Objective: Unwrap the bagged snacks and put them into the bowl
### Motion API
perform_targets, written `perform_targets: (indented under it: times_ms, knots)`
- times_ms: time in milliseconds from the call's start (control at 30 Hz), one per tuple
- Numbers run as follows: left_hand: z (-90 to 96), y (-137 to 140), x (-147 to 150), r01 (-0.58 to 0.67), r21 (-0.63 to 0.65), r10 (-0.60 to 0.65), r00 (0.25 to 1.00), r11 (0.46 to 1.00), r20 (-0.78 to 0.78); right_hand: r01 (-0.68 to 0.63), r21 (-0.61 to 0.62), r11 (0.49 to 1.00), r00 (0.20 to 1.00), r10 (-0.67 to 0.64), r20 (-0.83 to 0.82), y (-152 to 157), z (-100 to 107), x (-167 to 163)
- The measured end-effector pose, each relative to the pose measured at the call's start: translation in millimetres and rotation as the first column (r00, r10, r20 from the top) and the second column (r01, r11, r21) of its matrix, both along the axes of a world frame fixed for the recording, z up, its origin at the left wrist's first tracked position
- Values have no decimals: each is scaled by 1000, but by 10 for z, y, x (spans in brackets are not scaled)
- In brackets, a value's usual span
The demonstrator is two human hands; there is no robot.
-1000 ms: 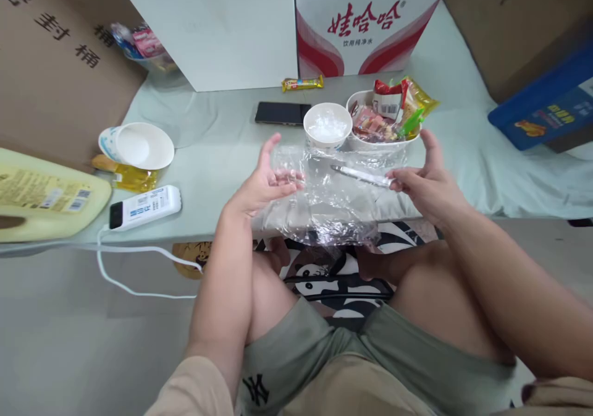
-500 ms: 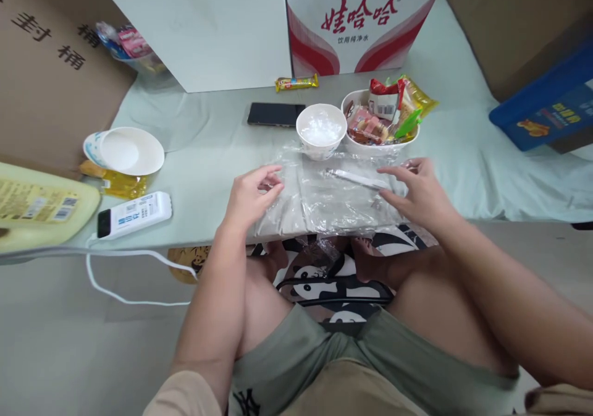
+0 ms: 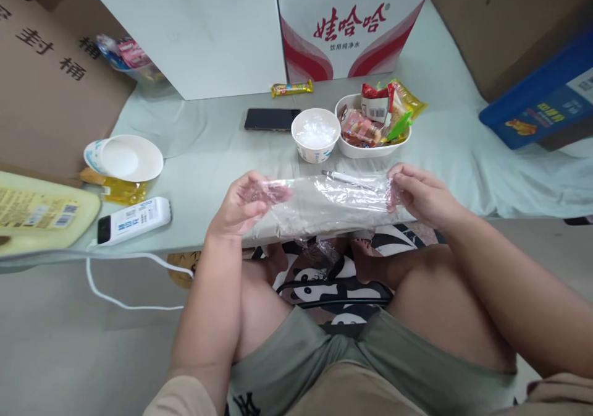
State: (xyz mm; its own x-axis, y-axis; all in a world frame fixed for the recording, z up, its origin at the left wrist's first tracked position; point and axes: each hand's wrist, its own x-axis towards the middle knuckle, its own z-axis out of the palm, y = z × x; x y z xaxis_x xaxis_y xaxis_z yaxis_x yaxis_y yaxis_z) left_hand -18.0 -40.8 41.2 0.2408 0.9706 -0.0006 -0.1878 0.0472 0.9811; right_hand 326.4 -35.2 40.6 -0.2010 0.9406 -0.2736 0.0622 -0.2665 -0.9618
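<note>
At left, film (image 3: 333, 201) is draped across the half-curled fingers of the left hand (image 3: 248, 204); whether it is pinched cannot be told. Between the hands, it is spanned near the table (image 3: 194, 175) edge, beside the pen (image 3: 348, 179). Light, limp, slippery, easily torn handling is expected; opposite edges should be gripped. At right, its end is pinched by the right hand (image 3: 417, 192).
</note>
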Motion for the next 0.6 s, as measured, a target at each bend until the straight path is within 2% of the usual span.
perform_targets:
  times_ms: [67, 133, 200, 233, 300, 367, 433, 533, 600]
  knots:
    - [14, 24, 27, -67, -96, 67, 998, 993, -1, -28, -92, 995, 999, 26, -17, -15, 35, -23]
    - [-2, 78, 59, -181, -161, 173, 983, 970, -67, -75, -178, 981, 996, 83, 39, -17, 54, -19]
    - [-42, 141, 89, -290, -182, 258, 949, 939, -179, -105, -182, 978, 981, 132, 143, -6, 36, 8]
    - [-66, 167, 102, -323, -182, 277, 930, 929, -239, -92, -120, 988, 969, 117, 218, 3, 12, 23]
    - [-109, 203, 127, -331, -177, 259, 906, 927, -336, -32, 107, 994, 928, -10, 372, 27, -49, 39]
    - [-133, 215, 153, -287, -180, 205, 905, 941, -373, 15, 342, 939, 876, -178, 448, 53, -97, 12]
    - [-133, 207, 182, -218, -194, 136, 921, 956, -366, 7, 471, 882, 846, -256, 468, 75, -100, -74]
    - [-97, 157, 222, -88, -217, 20, 954, 972, -299, -105, 540, 835, 841, -214, 496, 91, -25, -307]
    - [-59, 97, 234, 33, -245, -91, 969, 969, -228, -245, 530, 812, 856, -75, 512, 83, 41, -496]
